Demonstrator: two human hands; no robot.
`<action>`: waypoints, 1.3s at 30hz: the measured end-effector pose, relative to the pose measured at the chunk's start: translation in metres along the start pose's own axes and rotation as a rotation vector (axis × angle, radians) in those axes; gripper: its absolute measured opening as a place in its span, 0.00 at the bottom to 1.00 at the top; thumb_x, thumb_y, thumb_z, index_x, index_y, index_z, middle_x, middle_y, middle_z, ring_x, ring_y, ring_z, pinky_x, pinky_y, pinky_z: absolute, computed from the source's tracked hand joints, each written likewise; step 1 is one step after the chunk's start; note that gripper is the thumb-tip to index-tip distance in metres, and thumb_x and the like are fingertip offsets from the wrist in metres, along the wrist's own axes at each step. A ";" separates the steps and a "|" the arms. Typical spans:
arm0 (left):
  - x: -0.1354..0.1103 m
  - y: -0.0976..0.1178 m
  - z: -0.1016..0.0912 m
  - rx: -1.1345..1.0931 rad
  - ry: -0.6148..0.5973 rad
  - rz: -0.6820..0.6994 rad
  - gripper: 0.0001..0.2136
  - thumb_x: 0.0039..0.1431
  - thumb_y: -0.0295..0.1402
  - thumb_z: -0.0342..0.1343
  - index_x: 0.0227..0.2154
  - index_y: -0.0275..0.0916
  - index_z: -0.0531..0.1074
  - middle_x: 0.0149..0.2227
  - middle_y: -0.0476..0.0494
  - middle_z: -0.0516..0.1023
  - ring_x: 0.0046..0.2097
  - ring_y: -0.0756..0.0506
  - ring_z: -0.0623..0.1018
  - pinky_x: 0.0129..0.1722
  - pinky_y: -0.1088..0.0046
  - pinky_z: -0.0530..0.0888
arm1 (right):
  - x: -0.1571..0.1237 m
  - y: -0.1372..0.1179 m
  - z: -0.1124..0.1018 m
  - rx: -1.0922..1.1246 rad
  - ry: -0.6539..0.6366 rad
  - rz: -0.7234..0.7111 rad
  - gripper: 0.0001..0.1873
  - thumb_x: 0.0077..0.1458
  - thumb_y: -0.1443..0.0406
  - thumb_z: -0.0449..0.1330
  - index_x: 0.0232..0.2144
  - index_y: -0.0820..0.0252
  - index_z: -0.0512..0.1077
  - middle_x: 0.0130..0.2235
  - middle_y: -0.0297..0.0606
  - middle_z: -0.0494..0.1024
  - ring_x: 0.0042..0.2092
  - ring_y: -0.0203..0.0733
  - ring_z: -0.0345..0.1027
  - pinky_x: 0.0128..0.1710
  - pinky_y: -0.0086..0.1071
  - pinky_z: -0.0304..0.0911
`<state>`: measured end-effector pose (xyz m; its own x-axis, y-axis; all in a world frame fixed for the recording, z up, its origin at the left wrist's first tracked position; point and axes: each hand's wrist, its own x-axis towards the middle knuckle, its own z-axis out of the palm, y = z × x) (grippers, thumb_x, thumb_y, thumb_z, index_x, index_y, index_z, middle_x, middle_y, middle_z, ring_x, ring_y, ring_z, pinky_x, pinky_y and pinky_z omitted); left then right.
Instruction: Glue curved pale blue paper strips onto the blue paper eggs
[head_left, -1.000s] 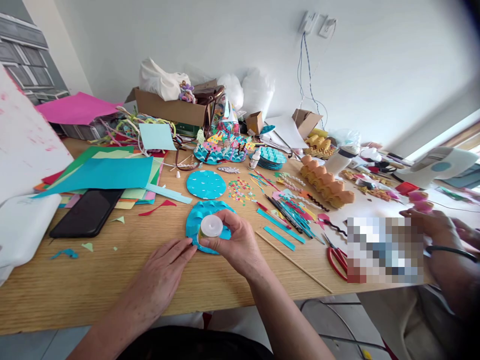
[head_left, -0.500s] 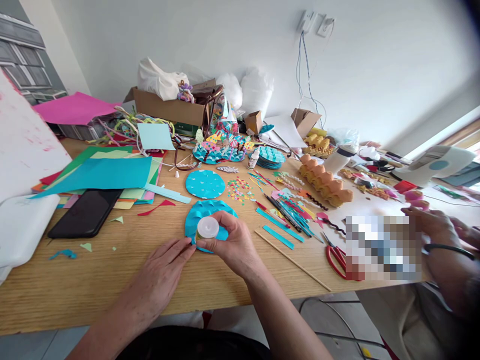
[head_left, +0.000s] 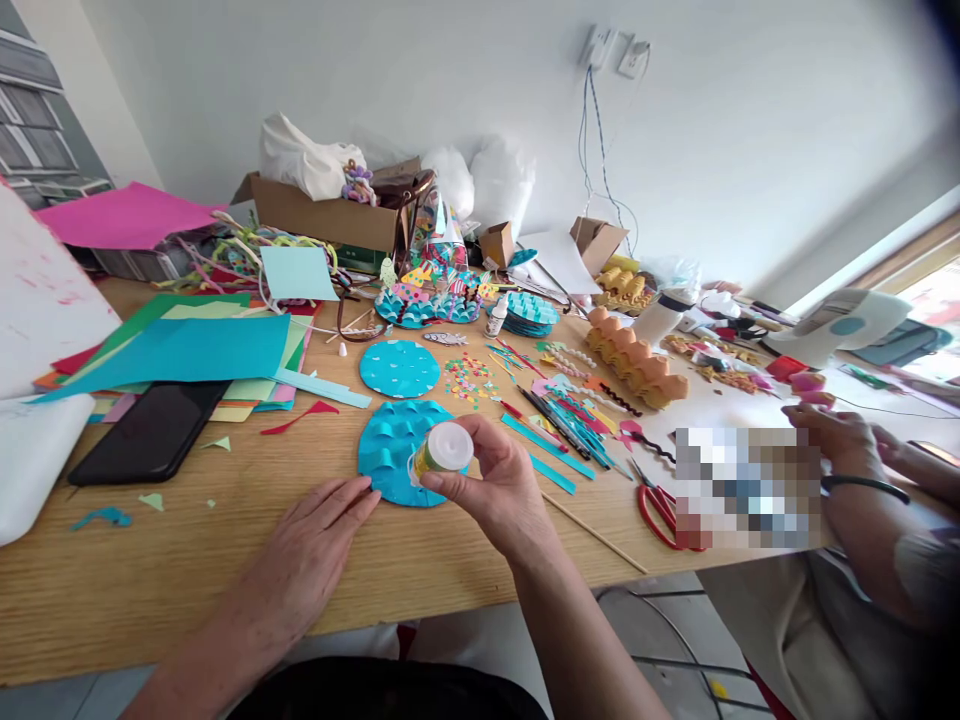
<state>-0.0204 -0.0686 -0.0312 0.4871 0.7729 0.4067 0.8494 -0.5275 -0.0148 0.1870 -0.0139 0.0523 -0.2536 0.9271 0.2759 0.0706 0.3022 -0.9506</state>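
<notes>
My right hand (head_left: 504,492) is closed around a glue stick (head_left: 448,448), its white end facing up at me. The stick is tilted over the right part of a round blue card (head_left: 384,465) that carries wavy raised paper strips. The stick's lower tip is seen only in part, so I cannot tell whether it touches the card. Stretched out flat, my left hand (head_left: 319,535) rests its fingertips at the card's lower left edge. A flat blue disc (head_left: 399,370) with pale specks lies just behind. Blue paper strips (head_left: 553,474) are to the right.
Coloured paper (head_left: 180,350) and a black phone (head_left: 150,432) lie left. Paper dots (head_left: 469,378), pens (head_left: 559,425), a wooden stick (head_left: 600,535) and red-handled scissors (head_left: 660,515) are right. Beyond them is an egg carton (head_left: 637,360). A co-worker's hands (head_left: 844,440) are far right.
My right hand has lifted the glue stick and shifted it right, showing more of the wavy card. My left fingertips stay at the card's edge. The whole view has shifted slightly.
</notes>
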 end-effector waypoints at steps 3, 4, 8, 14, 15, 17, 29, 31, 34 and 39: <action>-0.002 -0.001 0.002 -0.020 0.006 -0.017 0.22 0.56 0.22 0.40 0.51 0.39 0.67 0.52 0.43 0.72 0.52 0.44 0.71 0.50 0.65 0.71 | -0.002 0.003 -0.007 -0.020 0.026 0.014 0.13 0.37 0.64 0.69 0.27 0.56 0.70 0.27 0.29 0.73 0.31 0.37 0.64 0.33 0.29 0.58; -0.002 -0.001 0.003 -0.030 0.009 -0.023 0.22 0.56 0.22 0.40 0.51 0.39 0.67 0.53 0.43 0.71 0.52 0.44 0.71 0.50 0.65 0.70 | -0.003 0.004 -0.008 -0.025 0.033 0.022 0.13 0.37 0.64 0.69 0.27 0.57 0.70 0.27 0.29 0.73 0.31 0.37 0.64 0.33 0.29 0.58; -0.004 -0.002 0.007 -0.065 0.021 -0.035 0.21 0.58 0.24 0.40 0.53 0.41 0.65 0.53 0.44 0.71 0.53 0.43 0.70 0.52 0.65 0.69 | -0.006 0.007 -0.010 -0.054 0.045 0.038 0.13 0.37 0.64 0.69 0.26 0.57 0.70 0.28 0.30 0.72 0.32 0.37 0.64 0.34 0.30 0.59; -0.007 -0.002 0.015 -0.091 0.089 -0.040 0.21 0.59 0.25 0.39 0.53 0.43 0.65 0.54 0.47 0.70 0.53 0.45 0.69 0.53 0.66 0.67 | -0.009 0.010 -0.008 -0.082 0.019 0.046 0.13 0.38 0.60 0.69 0.27 0.57 0.70 0.28 0.30 0.73 0.32 0.37 0.64 0.34 0.30 0.59; -0.008 -0.003 0.015 -0.093 0.080 -0.041 0.21 0.59 0.24 0.39 0.53 0.43 0.64 0.54 0.47 0.69 0.54 0.45 0.69 0.53 0.66 0.67 | -0.009 0.010 -0.008 -0.092 0.018 0.050 0.13 0.38 0.60 0.69 0.27 0.57 0.70 0.28 0.31 0.73 0.32 0.38 0.64 0.34 0.30 0.59; -0.008 -0.003 0.014 -0.094 0.068 -0.042 0.21 0.59 0.24 0.39 0.53 0.43 0.64 0.55 0.46 0.69 0.54 0.44 0.68 0.54 0.66 0.66 | -0.010 0.010 -0.008 -0.105 0.013 0.057 0.13 0.38 0.60 0.69 0.27 0.57 0.70 0.28 0.31 0.73 0.32 0.38 0.65 0.34 0.29 0.59; -0.005 -0.004 0.007 -0.090 0.037 -0.025 0.21 0.59 0.26 0.40 0.53 0.44 0.64 0.54 0.46 0.70 0.53 0.44 0.70 0.52 0.66 0.69 | -0.009 0.008 -0.008 -0.164 0.027 0.049 0.13 0.38 0.60 0.69 0.25 0.57 0.70 0.26 0.29 0.74 0.31 0.38 0.66 0.32 0.28 0.58; -0.005 -0.004 0.007 -0.086 0.044 -0.022 0.20 0.59 0.26 0.40 0.53 0.43 0.65 0.53 0.46 0.70 0.53 0.44 0.70 0.51 0.65 0.69 | -0.008 0.008 -0.008 -0.171 0.027 0.046 0.12 0.38 0.60 0.68 0.25 0.57 0.70 0.26 0.30 0.74 0.31 0.38 0.66 0.32 0.29 0.59; -0.005 -0.003 0.009 -0.093 0.070 -0.028 0.20 0.59 0.25 0.39 0.53 0.43 0.65 0.54 0.45 0.70 0.53 0.44 0.69 0.52 0.65 0.68 | -0.006 0.009 -0.007 -0.178 0.027 0.036 0.12 0.39 0.59 0.68 0.25 0.58 0.70 0.26 0.30 0.74 0.31 0.37 0.65 0.32 0.29 0.59; -0.009 -0.003 0.015 -0.124 0.058 -0.053 0.21 0.60 0.26 0.39 0.55 0.45 0.63 0.55 0.47 0.68 0.55 0.44 0.68 0.54 0.65 0.66 | -0.005 0.010 -0.007 -0.177 0.037 0.018 0.11 0.40 0.60 0.67 0.25 0.58 0.70 0.26 0.30 0.74 0.30 0.37 0.66 0.32 0.28 0.59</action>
<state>-0.0244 -0.0686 -0.0481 0.4264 0.7812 0.4560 0.8403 -0.5287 0.1199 0.1952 -0.0140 0.0425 -0.2152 0.9393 0.2671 0.2442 0.3166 -0.9166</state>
